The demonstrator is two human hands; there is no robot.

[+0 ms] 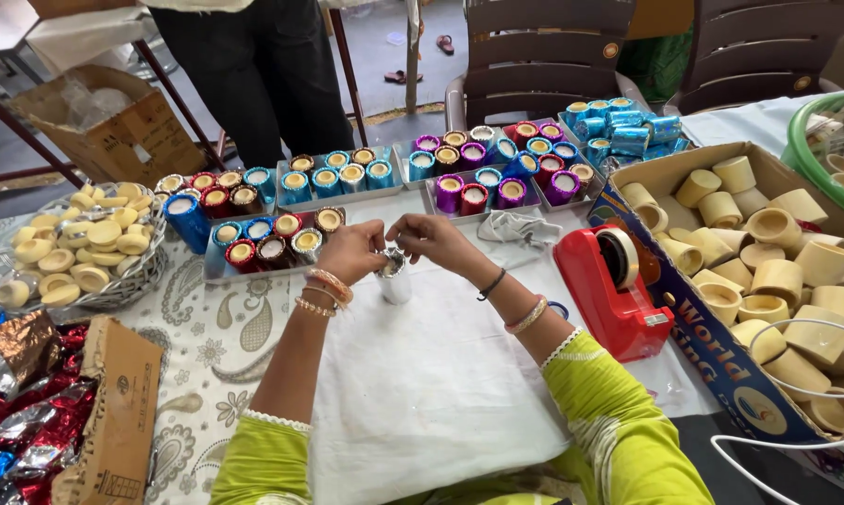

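The small cup (394, 278) sits right between my two hands, wrapped in silver foil, just above the white cloth (422, 383). My left hand (350, 251) pinches it from one side, my right hand (433, 241) comes in from the other, fingertips meeting at the rim, so both are closed on the cup. By my reading I'm in the wrapping step, tucking the foil over the top edge; the next move calls for pressing the foil down inside the rim all round without tearing it. Just beyond my left hand lies a tray of finished foil cups (272, 241) in red, blue and silver, more trays (497, 168) stand beyond my right hand. Off to the right of my right hand is the red tape dispenser (613, 290), and past it the cardboard box of bare cream cups (768, 271). Far out to the left of my left hand, a wire basket of pale wax discs (71, 257), and loose foil sheets (20, 393) nearer me. A person in dark trousers (253, 75) stands across the table.
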